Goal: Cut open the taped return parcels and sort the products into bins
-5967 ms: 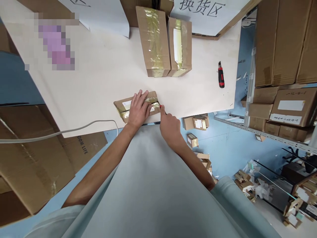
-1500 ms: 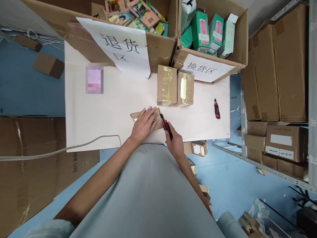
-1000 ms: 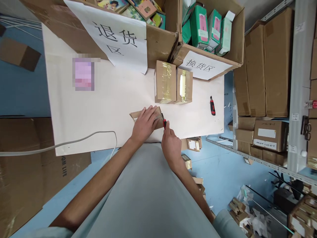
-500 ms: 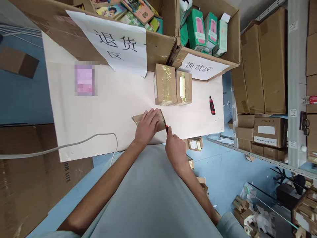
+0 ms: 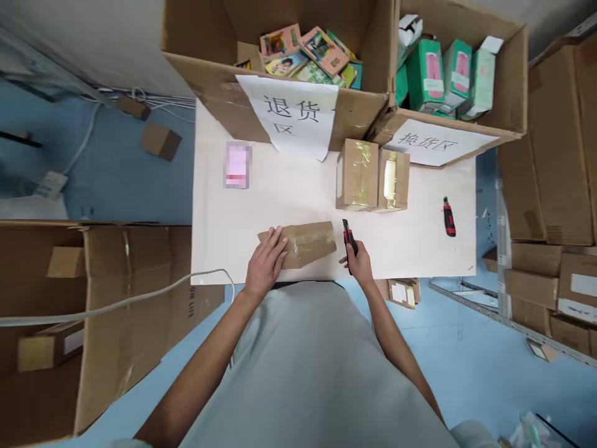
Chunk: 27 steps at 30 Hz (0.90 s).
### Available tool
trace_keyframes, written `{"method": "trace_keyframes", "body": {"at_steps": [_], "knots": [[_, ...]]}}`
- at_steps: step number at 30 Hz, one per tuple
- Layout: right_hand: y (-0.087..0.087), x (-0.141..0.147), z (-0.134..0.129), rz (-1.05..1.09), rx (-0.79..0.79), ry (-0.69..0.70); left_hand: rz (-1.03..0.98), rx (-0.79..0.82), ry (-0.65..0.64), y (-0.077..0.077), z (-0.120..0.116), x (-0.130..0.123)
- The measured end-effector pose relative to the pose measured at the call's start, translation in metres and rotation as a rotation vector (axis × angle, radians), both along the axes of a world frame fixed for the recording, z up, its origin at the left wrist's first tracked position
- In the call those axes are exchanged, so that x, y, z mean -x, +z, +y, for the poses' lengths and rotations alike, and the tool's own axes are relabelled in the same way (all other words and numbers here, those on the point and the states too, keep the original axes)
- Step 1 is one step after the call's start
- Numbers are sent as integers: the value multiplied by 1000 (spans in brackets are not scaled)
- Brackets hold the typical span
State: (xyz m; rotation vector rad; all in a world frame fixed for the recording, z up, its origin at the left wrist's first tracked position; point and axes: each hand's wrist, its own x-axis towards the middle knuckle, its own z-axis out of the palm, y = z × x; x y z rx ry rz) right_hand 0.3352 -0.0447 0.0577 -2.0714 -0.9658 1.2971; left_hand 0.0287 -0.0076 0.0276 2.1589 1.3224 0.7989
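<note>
Under my left hand (image 5: 267,261) lies a small brown cardboard box (image 5: 311,241) with shiny clear tape across its top. The fingers of that hand are stretched flat over the box's left end. My right hand (image 5: 359,262) is closed around a black and red utility knife (image 5: 349,239), its blade pointing away from me. The knife is just right of the box, apart from it. Two taped cardboard boxes, a larger one (image 5: 357,175) and a smaller one (image 5: 394,180), stand side by side beyond. A second utility knife (image 5: 448,216) rests at the table's right.
Large open cartons line the back of the white table (image 5: 219,249): one with booklets (image 5: 321,50), one with green boxes (image 5: 425,74), both bearing paper signs. A blurred pink item (image 5: 237,165) lies at left. A grey cable (image 5: 153,295) crosses the left edge, above a big carton (image 5: 140,330).
My right hand has drawn the knife away from the box's right end, off to the right. My left hand has shifted to the box's left end, uncovering its taped top. The view has turned left.
</note>
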Motion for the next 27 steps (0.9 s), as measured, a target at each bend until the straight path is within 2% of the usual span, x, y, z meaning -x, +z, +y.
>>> {"method": "trace_keyframes", "body": {"at_steps": [2,5,8,10,14,17,20,22,27], "knots": [[-13,12,5,78,-24,-8,6,7,36,1,-7,8],[-18,31,5,116,-67,-2,11,38,136,5,-13,17],[-12,43,1,124,-77,1,-42,123,285,9,-20,28],[-7,48,-4,101,-78,17,-117,240,345,9,-25,33],[3,44,-13,-41,-73,47,-286,518,376,-1,-28,28],[12,33,-16,-181,-42,122,-384,595,403,-12,-24,16],[28,27,-14,-388,-48,264,-428,610,375,-18,-18,8],[42,29,-10,-526,-75,407,-431,608,339,-20,-14,8],[73,58,11,-658,-69,894,-428,575,278,-22,-10,11]]}}
